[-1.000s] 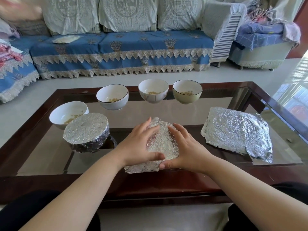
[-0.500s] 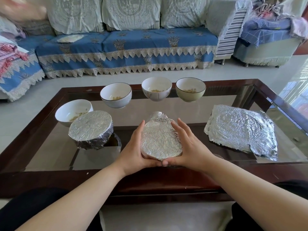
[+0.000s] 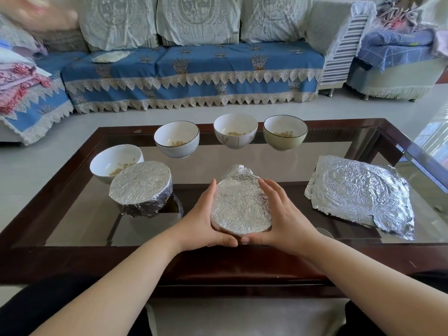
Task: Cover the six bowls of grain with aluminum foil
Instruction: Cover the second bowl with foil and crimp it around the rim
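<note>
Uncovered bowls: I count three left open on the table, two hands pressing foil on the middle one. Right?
Not quite: the head view shows four uncovered bowls. Left hand and right hand do press foil around the middle bowl.

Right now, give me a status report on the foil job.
Both hands, left hand and right hand, cupping second foil-covered bowl. Four bowls uncovered. Spare foil sheets right. Nothing blocking.

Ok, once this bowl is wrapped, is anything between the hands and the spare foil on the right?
Nothing visible. Bare glass table lies between the right hand and the foil stack. Both hands, left hand too, cup the foil-covered bowl.
</note>
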### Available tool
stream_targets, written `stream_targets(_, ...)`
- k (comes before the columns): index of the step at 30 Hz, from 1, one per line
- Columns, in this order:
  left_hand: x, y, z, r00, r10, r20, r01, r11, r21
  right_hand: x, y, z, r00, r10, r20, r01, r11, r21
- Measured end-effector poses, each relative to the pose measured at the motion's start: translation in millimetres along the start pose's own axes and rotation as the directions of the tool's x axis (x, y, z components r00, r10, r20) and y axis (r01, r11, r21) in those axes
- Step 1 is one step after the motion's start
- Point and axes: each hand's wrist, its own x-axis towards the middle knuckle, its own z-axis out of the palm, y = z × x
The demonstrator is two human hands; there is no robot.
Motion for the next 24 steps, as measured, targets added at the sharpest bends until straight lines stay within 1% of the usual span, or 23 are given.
stream_targets(2,-2.5,7.9,-8.7,0.998,-0.024,0.05,0.023,1.0,0.009,-0.2,-1.3,0.2,1.0,0.002,0.009,-0.002,1.0,0.004)
stream_targets(3,-3.2,12.9,-11.8,0.999,-0.022,0.038,0.021,1.0,0.017,-0.3,-2.5,-0.2,1.0,0.002,0.014,-0.002,1.0,0.007)
stream_targets(4,-2.1,16.8,-13.9,1.0,-0.01,-0.018,0.011,0.998,0.063,-0.2,-3.4,-0.2,1.0,0.004,0.017,-0.004,1.0,0.012)
stream_targets(5,0.9,21.9,-14.8,0.994,0.023,-0.107,-0.006,0.988,0.156,-0.2,-4.5,-0.6,1.0,0.006,0.017,-0.006,1.0,0.015)
stream_targets(6,5.7,26.8,-14.6,0.977,0.086,-0.197,-0.027,0.958,0.285,-0.1,-5.4,-0.5,1.0,0.008,0.015,-0.008,1.0,0.013)
stream_targets(7,11.4,32.4,-13.0,0.954,0.172,-0.247,-0.059,0.912,0.406,-0.1,-6.3,0.0,1.0,0.008,0.012,-0.009,1.0,0.009)
stream_targets(8,17.3,38.3,-9.9,0.934,0.252,-0.251,-0.099,0.861,0.499,-0.3,-7.1,0.4,1.0,0.008,0.008,-0.008,1.0,0.004)
stream_targets(10,30.0,44.5,-2.0,0.922,0.343,-0.18,-0.175,0.783,0.597,-0.8,-7.8,1.4,1.0,0.011,0.0,-0.011,1.0,-0.001)
stream_targets(12,41.0,44.2,4.9,0.916,0.379,-0.133,-0.208,0.731,0.65,-1.1,-8.2,1.8,1.0,0.018,-0.003,-0.018,1.0,-0.002)
stream_targets(13,45.5,43.2,6.8,0.917,0.379,-0.126,-0.202,0.713,0.672,-1.1,-8.6,1.7,1.0,0.021,-0.004,-0.021,1.0,0.0)
stream_targets(18,52.9,44.0,10.1,0.942,0.311,-0.129,-0.125,0.677,0.725,-0.1,-6.7,3.3,1.0,0.022,-0.012,-0.022,1.0,0.008)
stream_targets(22,53.1,45.4,9.6,0.959,0.254,-0.122,-0.096,0.703,0.705,-0.2,-6.6,2.9,1.0,0.018,-0.009,-0.018,1.0,0.011)
stream_targets(24,49.6,45.7,8.8,0.949,0.281,-0.14,-0.105,0.702,0.704,-0.3,-7.4,2.8,1.0,0.018,-0.005,-0.018,1.0,0.003)
